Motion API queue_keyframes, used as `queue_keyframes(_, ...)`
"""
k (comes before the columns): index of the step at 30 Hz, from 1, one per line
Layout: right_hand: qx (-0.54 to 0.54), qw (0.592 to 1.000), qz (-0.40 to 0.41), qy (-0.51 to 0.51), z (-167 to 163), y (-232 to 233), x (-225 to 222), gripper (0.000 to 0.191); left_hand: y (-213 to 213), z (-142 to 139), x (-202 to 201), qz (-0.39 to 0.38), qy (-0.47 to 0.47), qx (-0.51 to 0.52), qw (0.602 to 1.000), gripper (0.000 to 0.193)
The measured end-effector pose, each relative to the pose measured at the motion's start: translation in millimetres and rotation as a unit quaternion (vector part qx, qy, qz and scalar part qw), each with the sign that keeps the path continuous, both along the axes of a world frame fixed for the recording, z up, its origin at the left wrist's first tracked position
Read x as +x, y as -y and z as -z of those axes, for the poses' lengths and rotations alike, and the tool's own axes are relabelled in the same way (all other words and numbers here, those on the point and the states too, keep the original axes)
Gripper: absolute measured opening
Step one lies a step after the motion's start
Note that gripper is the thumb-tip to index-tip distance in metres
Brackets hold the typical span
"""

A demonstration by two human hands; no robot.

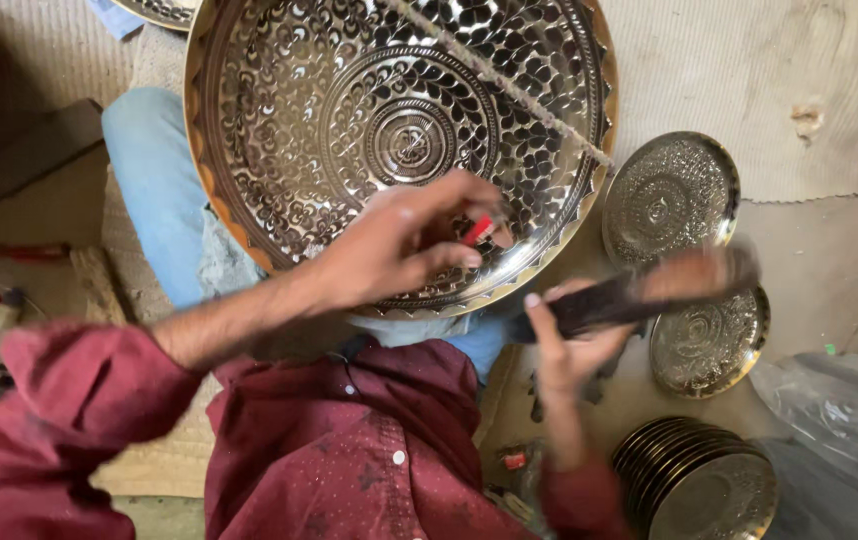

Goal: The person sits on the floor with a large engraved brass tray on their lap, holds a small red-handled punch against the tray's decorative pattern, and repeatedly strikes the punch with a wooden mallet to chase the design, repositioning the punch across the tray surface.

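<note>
Right hand (569, 345) fingers clamped on dark tool (649, 295) — left hand (404, 240) pinching red piece (479, 229) over engraved bowl (249, 150).

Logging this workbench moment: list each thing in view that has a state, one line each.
Large engraved bowl: tilted on the lap, inside facing up.
Left hand: fingers pinched on a small red piece over the bowl.
Right hand: closed on a dark tool, blurred by motion.
Two small engraved plates: lying flat, overlapping.
Stack of plates: piled on the floor.
</note>
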State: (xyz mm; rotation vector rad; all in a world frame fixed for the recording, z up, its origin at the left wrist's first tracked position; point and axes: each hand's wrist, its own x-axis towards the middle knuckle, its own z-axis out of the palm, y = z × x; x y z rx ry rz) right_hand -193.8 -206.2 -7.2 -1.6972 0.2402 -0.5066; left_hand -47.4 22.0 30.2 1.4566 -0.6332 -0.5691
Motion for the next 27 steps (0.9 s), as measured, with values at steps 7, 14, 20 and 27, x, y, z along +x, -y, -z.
queue_keyframes(7, 0.062, 0.993, 0.037, -0.096, 27, -16, -41, 0.071, 16, 0, 25, 0.137, 0.077, -0.008, 0.987, 0.049)
queue_keyframes(14, 0.014, 0.989, 0.073, -0.125, -10, 16, -66, 0.080, 19, 11, 35, 0.230, 0.131, -0.044, 0.963, 0.048)
queue_keyframes(20, -0.002, 0.999, 0.044, 0.005, -37, 38, -73, 0.089, 21, 14, 39, 0.268, 0.112, -0.029, 0.956, 0.049)
queue_keyframes(27, -0.125, 0.992, 0.025, -0.007, -59, 50, -74, 0.086, 20, 12, 39, 0.284, 0.103, -0.017, 0.953, 0.049)
